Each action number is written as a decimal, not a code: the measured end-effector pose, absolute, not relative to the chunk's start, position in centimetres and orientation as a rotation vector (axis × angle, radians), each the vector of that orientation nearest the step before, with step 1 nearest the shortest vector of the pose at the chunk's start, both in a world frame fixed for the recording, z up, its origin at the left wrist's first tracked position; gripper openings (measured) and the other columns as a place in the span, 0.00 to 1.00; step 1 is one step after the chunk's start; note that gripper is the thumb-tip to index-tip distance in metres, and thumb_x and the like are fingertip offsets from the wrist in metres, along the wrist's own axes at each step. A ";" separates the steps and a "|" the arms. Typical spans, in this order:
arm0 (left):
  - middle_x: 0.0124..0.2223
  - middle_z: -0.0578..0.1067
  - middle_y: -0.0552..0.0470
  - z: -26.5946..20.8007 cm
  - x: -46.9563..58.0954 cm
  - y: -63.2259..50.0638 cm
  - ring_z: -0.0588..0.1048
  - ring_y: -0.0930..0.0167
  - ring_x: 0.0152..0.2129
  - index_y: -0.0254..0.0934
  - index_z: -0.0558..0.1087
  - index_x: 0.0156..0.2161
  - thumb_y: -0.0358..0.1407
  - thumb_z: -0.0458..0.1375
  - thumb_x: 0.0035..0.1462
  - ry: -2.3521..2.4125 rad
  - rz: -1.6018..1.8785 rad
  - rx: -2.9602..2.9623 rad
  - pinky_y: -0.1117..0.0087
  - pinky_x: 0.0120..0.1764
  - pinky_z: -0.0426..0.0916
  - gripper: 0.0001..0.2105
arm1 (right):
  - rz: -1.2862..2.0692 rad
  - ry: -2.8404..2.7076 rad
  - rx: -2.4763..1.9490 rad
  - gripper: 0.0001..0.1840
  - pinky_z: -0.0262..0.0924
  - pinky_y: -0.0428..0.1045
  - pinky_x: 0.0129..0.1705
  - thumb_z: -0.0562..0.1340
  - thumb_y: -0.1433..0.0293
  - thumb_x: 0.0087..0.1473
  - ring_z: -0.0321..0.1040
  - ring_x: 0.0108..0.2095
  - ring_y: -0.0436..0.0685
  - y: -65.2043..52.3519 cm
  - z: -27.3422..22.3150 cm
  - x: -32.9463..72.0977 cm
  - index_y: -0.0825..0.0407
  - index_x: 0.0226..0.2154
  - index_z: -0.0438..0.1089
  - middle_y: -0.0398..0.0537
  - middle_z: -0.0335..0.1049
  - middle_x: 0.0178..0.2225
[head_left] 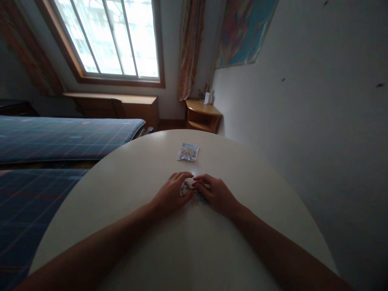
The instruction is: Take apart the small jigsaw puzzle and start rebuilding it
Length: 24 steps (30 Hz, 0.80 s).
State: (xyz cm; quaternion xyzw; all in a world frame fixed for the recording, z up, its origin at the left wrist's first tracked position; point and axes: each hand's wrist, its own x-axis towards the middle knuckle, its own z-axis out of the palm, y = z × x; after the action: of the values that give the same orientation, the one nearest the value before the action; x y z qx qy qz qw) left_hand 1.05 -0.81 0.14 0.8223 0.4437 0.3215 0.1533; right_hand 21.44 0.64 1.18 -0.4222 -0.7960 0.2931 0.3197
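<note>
A small pile of tiny pieces, some dark and some bluish, lies on the white table between my two hands. They look like small jigsaw pieces, but they are too small to be sure. My left hand curves around the pile's left side, its thumb and fingers apart. From the right, my right hand bends over the pile, with its fingertips at the pieces and its fingers apart. Part of the pile is hidden under the right fingers. Beyond both hands, a small colourful printed packet lies flat.
The round white table fills the foreground. To the left stands a bed with a blue plaid mattress. A wooden corner shelf is past the far edge, and a white wall runs along the right.
</note>
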 end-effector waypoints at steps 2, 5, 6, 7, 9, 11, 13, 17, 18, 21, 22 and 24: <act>0.65 0.62 0.40 -0.1 0.5 -0.8 0.59 0.58 0.63 0.37 0.60 0.62 0.42 0.61 0.57 1.302 0.797 2.449 0.52 0.62 0.57 0.30 | 0.650 -2.168 -1.151 0.16 0.63 0.58 0.55 0.60 0.61 0.61 0.71 0.50 0.60 0.5 1.7 22.0 0.49 0.49 0.70 0.53 0.75 0.49; 0.69 0.53 0.37 -0.4 -0.2 -0.7 0.49 0.53 0.67 0.36 0.53 0.67 0.50 0.60 0.56 1.366 0.572 2.524 0.48 0.64 0.50 0.39 | 0.578 -2.427 -1.171 0.46 0.49 0.64 0.64 0.67 0.51 0.50 0.53 0.64 0.68 -0.1 2.3 23.1 0.55 0.64 0.55 0.63 0.57 0.64; 0.69 0.54 0.37 -0.4 -0.3 -0.6 0.50 0.53 0.67 0.35 0.52 0.67 0.51 0.60 0.56 1.369 0.529 2.534 0.48 0.64 0.49 0.40 | 0.623 -2.528 -1.174 0.56 0.45 0.66 0.66 0.69 0.48 0.45 0.46 0.67 0.71 -0.4 2.4 23.4 0.57 0.67 0.50 0.65 0.50 0.67; 0.69 0.55 0.37 -0.4 -0.4 -0.6 0.51 0.54 0.67 0.35 0.53 0.67 0.51 0.59 0.57 1.352 0.506 2.541 0.49 0.64 0.49 0.39 | 0.669 -2.602 -1.182 0.58 0.42 0.67 0.67 0.69 0.48 0.46 0.41 0.69 0.72 -0.6 2.4 23.8 0.59 0.68 0.46 0.66 0.45 0.69; 0.67 0.60 0.39 -0.3 -0.2 -0.7 0.56 0.57 0.65 0.36 0.55 0.66 0.48 0.60 0.58 1.277 0.525 2.549 0.52 0.64 0.52 0.36 | 0.720 -2.664 -1.174 0.53 0.40 0.66 0.68 0.67 0.53 0.52 0.37 0.69 0.70 -0.9 2.4 24.3 0.59 0.68 0.44 0.66 0.41 0.69; 0.63 0.65 0.42 -0.2 0.2 -0.8 0.62 0.60 0.61 0.37 0.58 0.64 0.43 0.60 0.59 1.180 0.582 2.545 0.57 0.62 0.58 0.31 | 0.730 -2.659 -1.103 0.43 0.44 0.63 0.67 0.64 0.61 0.56 0.43 0.68 0.66 -0.8 2.5 24.8 0.56 0.67 0.48 0.62 0.48 0.68; 0.58 0.69 0.44 0.0 0.6 -0.9 0.66 0.63 0.57 0.39 0.62 0.62 0.39 0.60 0.60 1.104 0.622 2.537 0.60 0.59 0.62 0.26 | 0.713 -2.630 -1.010 0.35 0.50 0.61 0.65 0.63 0.67 0.57 0.53 0.65 0.63 -0.6 2.8 25.1 0.50 0.65 0.56 0.57 0.58 0.64; 0.51 0.73 0.47 -0.1 1.1 -0.9 0.69 0.64 0.51 0.40 0.66 0.57 0.34 0.59 0.61 1.067 0.649 2.509 0.62 0.56 0.65 0.20 | 0.679 -2.559 -0.983 0.25 0.61 0.56 0.56 0.65 0.69 0.55 0.67 0.52 0.60 0.0 3.5 25.0 0.49 0.56 0.67 0.53 0.72 0.50; 0.50 0.74 0.48 -0.2 1.1 -0.9 0.69 0.64 0.50 0.40 0.66 0.57 0.34 0.58 0.61 1.069 0.653 2.498 0.62 0.55 0.65 0.19 | 0.675 -2.546 -0.997 0.24 0.62 0.55 0.53 0.66 0.69 0.54 0.68 0.49 0.60 0.1 3.6 24.9 0.49 0.54 0.69 0.53 0.73 0.48; 0.49 0.74 0.48 -0.4 1.2 -0.8 0.70 0.65 0.49 0.41 0.68 0.56 0.33 0.57 0.63 1.081 0.685 2.466 0.63 0.54 0.66 0.17 | 0.640 -2.522 -1.023 0.20 0.63 0.54 0.50 0.67 0.70 0.53 0.70 0.46 0.60 0.3 3.6 24.3 0.50 0.50 0.73 0.52 0.75 0.44; 0.48 0.74 0.48 -0.4 1.2 -0.7 0.71 0.66 0.48 0.41 0.69 0.55 0.32 0.56 0.63 1.091 0.705 2.457 0.63 0.53 0.66 0.16 | 0.626 -2.517 -1.026 0.20 0.63 0.54 0.50 0.67 0.70 0.52 0.70 0.46 0.60 0.3 3.5 24.2 0.51 0.49 0.73 0.52 0.75 0.44; 0.47 0.75 0.49 -0.5 1.2 -0.5 0.72 0.66 0.47 0.40 0.71 0.52 0.31 0.55 0.63 1.121 0.754 2.438 0.64 0.52 0.67 0.13 | 0.618 -2.496 -1.027 0.20 0.62 0.54 0.51 0.68 0.70 0.51 0.70 0.47 0.60 0.5 3.4 24.0 0.51 0.48 0.73 0.52 0.75 0.45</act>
State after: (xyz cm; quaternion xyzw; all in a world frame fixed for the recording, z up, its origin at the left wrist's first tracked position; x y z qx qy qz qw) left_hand 1.19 -0.54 -0.52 0.8611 0.3957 0.2662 0.1762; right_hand 23.98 0.47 3.37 -0.3644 -0.8858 0.2195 0.1852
